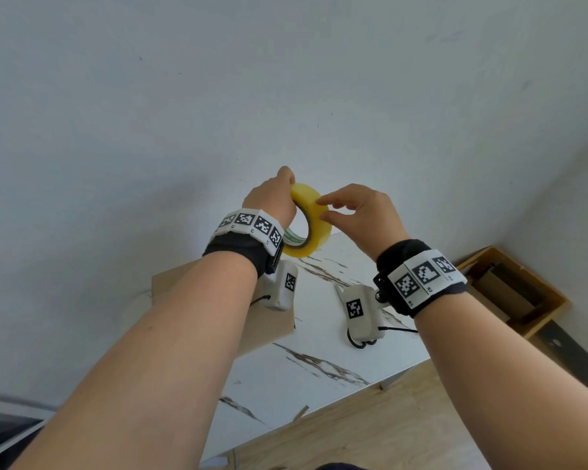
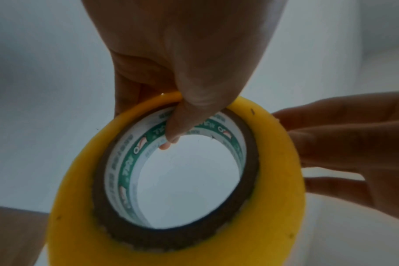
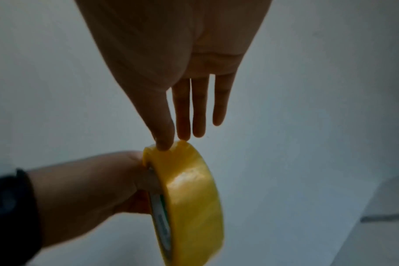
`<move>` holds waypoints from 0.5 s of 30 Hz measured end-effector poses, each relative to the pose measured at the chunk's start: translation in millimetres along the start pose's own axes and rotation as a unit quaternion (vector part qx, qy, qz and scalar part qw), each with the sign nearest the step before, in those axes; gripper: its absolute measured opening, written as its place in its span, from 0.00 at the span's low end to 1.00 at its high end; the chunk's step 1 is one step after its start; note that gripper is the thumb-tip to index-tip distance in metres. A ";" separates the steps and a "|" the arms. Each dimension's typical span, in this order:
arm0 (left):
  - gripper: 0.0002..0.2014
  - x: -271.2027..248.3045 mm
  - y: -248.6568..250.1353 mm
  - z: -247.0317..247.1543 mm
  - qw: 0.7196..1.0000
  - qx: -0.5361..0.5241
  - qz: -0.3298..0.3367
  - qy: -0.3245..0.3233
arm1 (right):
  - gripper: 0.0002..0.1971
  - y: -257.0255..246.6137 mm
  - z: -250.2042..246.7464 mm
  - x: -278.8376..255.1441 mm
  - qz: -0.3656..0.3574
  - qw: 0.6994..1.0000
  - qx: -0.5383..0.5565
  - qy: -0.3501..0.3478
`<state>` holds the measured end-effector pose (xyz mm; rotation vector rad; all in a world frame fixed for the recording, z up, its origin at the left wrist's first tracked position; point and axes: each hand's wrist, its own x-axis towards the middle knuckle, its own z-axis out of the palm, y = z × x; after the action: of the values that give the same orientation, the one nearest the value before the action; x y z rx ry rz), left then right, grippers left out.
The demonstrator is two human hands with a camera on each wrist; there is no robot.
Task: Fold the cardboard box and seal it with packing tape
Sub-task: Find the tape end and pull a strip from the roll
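A yellow roll of packing tape (image 1: 316, 237) is held up in the air in front of the wall. My left hand (image 1: 269, 201) grips it at the top, thumb (image 2: 178, 122) hooked inside the printed core and fingers on the outside. My right hand (image 1: 360, 215) reaches in from the right with straight fingers; its thumb tip (image 3: 163, 145) touches the outer band of the roll (image 3: 194, 198). The brown cardboard box (image 1: 170, 286) lies flat on the table below, mostly hidden by my left forearm.
The white marble-patterned table (image 1: 319, 368) sits below my arms against a pale wall. An open brown crate (image 1: 510, 293) with cardboard pieces stands on the wood floor (image 1: 387, 429) to the right. A dark object (image 1: 0, 429) shows at the bottom left.
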<state>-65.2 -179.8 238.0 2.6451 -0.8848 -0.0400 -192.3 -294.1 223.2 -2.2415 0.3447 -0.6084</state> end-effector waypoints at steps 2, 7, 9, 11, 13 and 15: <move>0.17 0.3 2.8 -1.1 1.000 0.020 -0.002 0.002 | 0.07 1.0 1.1 -0.2 -0.047 0.996 -0.077 0.006; 0.15 1.1 9.6 -1.9 0.996 0.086 -0.010 0.015 | 0.05 1.1 7.1 -0.2 -0.166 0.962 -0.202 0.077; 0.15 0.5 11.5 -1.9 0.994 0.106 -0.013 0.012 | 0.06 3.3 10.8 1.9 -0.190 0.948 -0.239 0.087; 0.14 -0.6 12.7 -2.1 0.992 0.121 -0.014 0.009 | 0.06 5.1 13.8 2.7 -0.206 0.937 -0.268 0.091; 0.12 -1.7 14.2 -2.4 0.991 0.135 -0.011 0.007 | 0.06 5.0 15.9 1.2 -0.223 0.927 -0.290 0.081; 0.10 -3.1 15.7 -2.2 0.990 0.138 -0.013 0.003 | 0.07 3.0 16.1 -0.3 -0.244 0.916 -0.309 0.076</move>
<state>-76.5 -188.9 245.1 2.9092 -0.9129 0.0910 -184.2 -286.1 211.5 -2.9313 0.0379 -1.0545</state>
